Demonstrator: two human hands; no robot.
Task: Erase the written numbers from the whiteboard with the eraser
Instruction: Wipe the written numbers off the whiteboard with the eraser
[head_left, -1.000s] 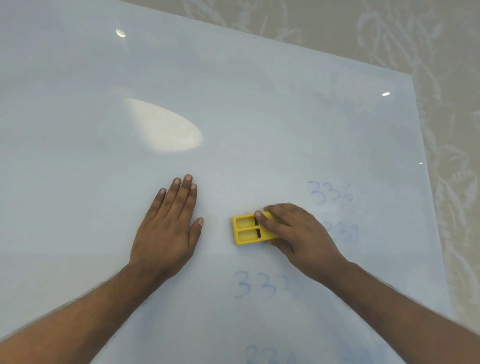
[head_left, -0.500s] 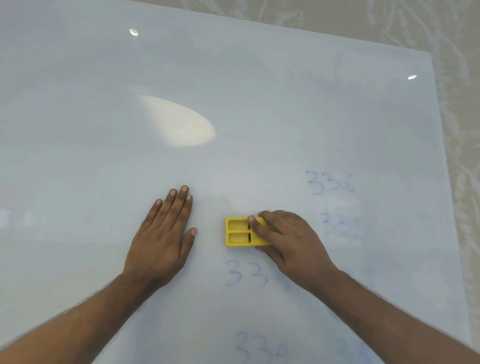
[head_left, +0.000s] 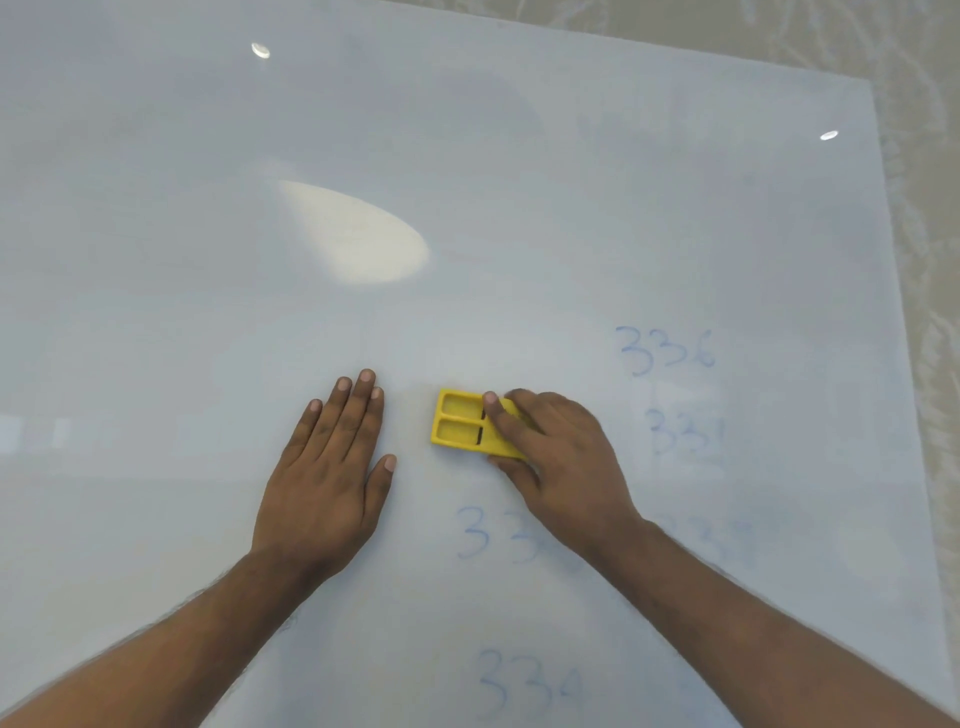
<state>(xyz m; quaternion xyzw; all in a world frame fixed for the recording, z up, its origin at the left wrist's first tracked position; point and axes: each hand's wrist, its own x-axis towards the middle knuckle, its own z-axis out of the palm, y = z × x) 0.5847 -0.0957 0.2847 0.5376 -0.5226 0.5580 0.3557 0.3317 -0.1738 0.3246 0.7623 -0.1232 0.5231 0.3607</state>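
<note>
I've got the right hand (head_left: 561, 462) wrapped over the yellow eraser (head_left: 470, 425), fingers curled across its top and thumb tucked under its near side, pressing it flat on the whiteboard (head_left: 519, 156). The eraser sits around the middle of the board, a little toward the near edge, its two open recesses showing at the left end. The left hand (head_left: 327, 478) lies palm down just beside it on the left, fingers straight and together, thumb out, holding nothing. Blue numbers are on the board: "336" (head_left: 667, 351) toward the right edge, a smeared number (head_left: 685, 434) below it that I can't read fully, another faint one (head_left: 727, 540) nearer the right forearm. Just near of the eraser there's a "33" (head_left: 493, 532) partly hidden by the right wrist, and "334" (head_left: 527, 680) by the near edge. A bright oval glare (head_left: 358, 234) sits further out on the board. Patterned beige floor (head_left: 924, 260) shows past the right edge.
</note>
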